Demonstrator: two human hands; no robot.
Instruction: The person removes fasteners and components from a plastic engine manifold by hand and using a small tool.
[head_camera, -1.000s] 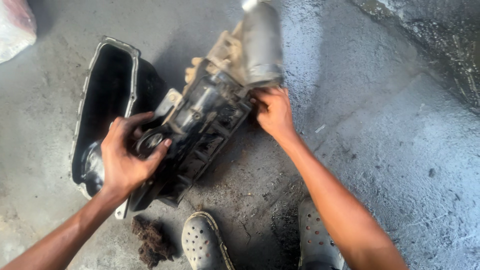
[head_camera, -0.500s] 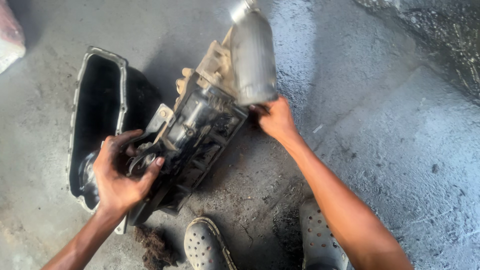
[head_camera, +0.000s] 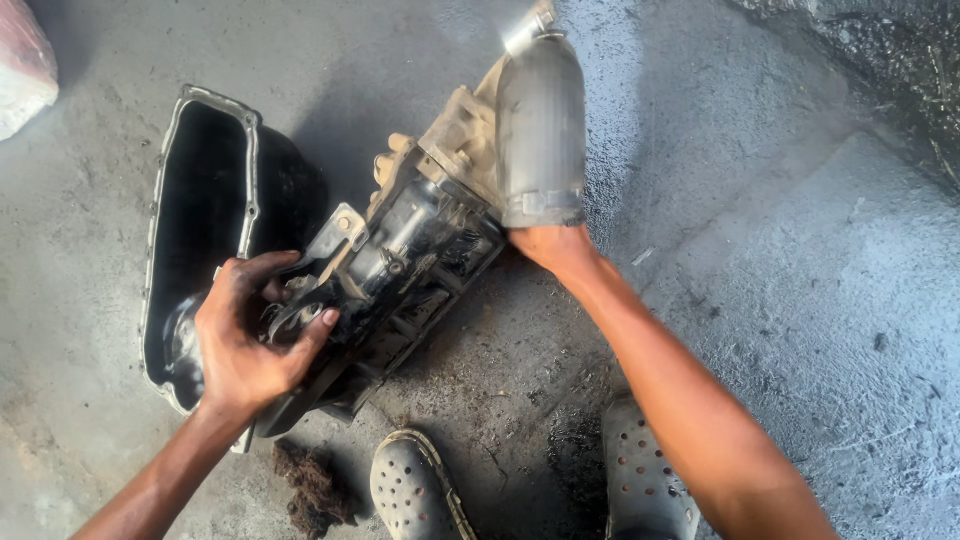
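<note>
Head cam: greasy dark metal engine assembly (head_camera: 400, 280) sits mid-frame on the concrete floor (head_camera: 780, 300), leaning over a black oil pan (head_camera: 205, 230) at left. Left hand (head_camera: 245, 345) has fingers curled around its lower end; right hand (head_camera: 550, 245) grips under the grey metal cylinder (head_camera: 540, 125).

Left hand (head_camera: 245, 345) clenched, right hand (head_camera: 548, 245) gripping

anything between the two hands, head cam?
Yes: the greasy engine assembly spans the stretch from left hand to right hand, with its grey canister above the right hand.
</note>
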